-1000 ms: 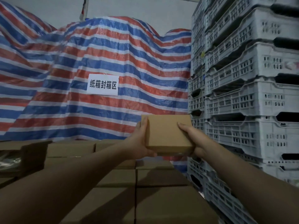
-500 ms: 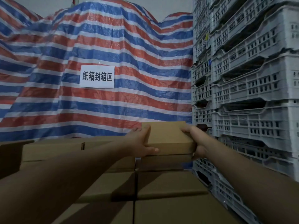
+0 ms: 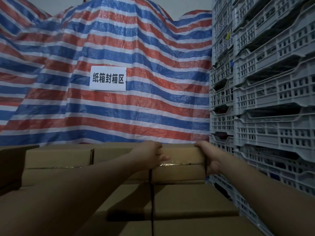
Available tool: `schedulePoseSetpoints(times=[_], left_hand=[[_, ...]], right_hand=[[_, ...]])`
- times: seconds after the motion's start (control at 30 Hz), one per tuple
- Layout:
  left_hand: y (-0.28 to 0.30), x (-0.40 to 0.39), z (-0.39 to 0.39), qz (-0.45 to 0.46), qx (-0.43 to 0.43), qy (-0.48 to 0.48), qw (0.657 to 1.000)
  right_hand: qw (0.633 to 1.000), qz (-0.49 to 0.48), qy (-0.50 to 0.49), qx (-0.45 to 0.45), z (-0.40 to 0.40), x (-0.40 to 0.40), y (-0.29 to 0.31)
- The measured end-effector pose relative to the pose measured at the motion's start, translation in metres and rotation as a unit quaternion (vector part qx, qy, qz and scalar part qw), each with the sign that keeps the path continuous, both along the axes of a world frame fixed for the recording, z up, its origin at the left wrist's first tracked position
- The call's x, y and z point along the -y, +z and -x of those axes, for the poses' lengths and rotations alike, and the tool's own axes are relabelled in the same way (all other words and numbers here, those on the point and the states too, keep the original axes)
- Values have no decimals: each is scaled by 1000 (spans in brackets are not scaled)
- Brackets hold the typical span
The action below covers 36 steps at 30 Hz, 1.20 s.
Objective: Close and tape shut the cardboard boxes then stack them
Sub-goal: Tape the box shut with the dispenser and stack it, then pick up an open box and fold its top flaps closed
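Small cardboard box (image 3: 183, 155) at top of stack, far right, resting on stacked boxes (image 3: 177, 198), just beside grey crates (image 3: 272, 99). Left hand (image 3: 150, 155) gripping box's left end, fingers curled over top, thumb across front. Right hand (image 3: 207, 155) gripping right end, fingers over top edge; palm side hidden behind box corner. Glint of tape (image 3: 175, 164) along front seam, faint in dim light. Box top barely visible. Striped tarp (image 3: 136, 48) behind, white sign (image 3: 107, 78) on it. Open box (image 3: 12, 166) at left, cut off by frame.

Striped red-white-blue tarpaulin (image 3: 136, 48) behind — white printed sign (image 3: 108, 78) on it — stacked grey plastic crates (image 3: 265, 92) at right
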State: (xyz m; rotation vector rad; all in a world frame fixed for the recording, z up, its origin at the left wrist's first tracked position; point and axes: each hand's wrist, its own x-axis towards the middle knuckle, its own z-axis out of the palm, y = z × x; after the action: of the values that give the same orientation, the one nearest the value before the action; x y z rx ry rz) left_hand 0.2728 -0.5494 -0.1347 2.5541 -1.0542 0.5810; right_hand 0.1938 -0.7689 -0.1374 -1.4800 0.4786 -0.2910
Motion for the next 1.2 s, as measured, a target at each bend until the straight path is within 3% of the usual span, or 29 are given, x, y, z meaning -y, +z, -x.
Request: schedulePoseSetpoints(times=[0.23, 0.43, 0.5, 0.6, 0.7, 0.87, 1.2], left_hand=[[2, 5, 18, -13, 15, 11, 1000], [16, -2, 52, -21, 121, 49, 991], [28, -14, 64, -12, 130, 53, 990], [46, -37, 88, -69, 145, 75, 984], [60, -62, 116, -102, 208, 90, 969], [82, -108, 177, -71, 233, 94, 965], [85, -259, 287, 52, 136, 123, 982]], right_hand=[[999, 23, 1, 25, 3, -3, -7], [981, 182, -57, 27, 26, -15, 13], [968, 232, -87, 46, 41, -24, 22], [918, 355, -154, 86, 68, -47, 36], [887, 415, -148, 137, 99, -81, 49], [895, 398, -61, 190, 150, -158, 63], [889, 384, 1, 250, 251, -291, 81]])
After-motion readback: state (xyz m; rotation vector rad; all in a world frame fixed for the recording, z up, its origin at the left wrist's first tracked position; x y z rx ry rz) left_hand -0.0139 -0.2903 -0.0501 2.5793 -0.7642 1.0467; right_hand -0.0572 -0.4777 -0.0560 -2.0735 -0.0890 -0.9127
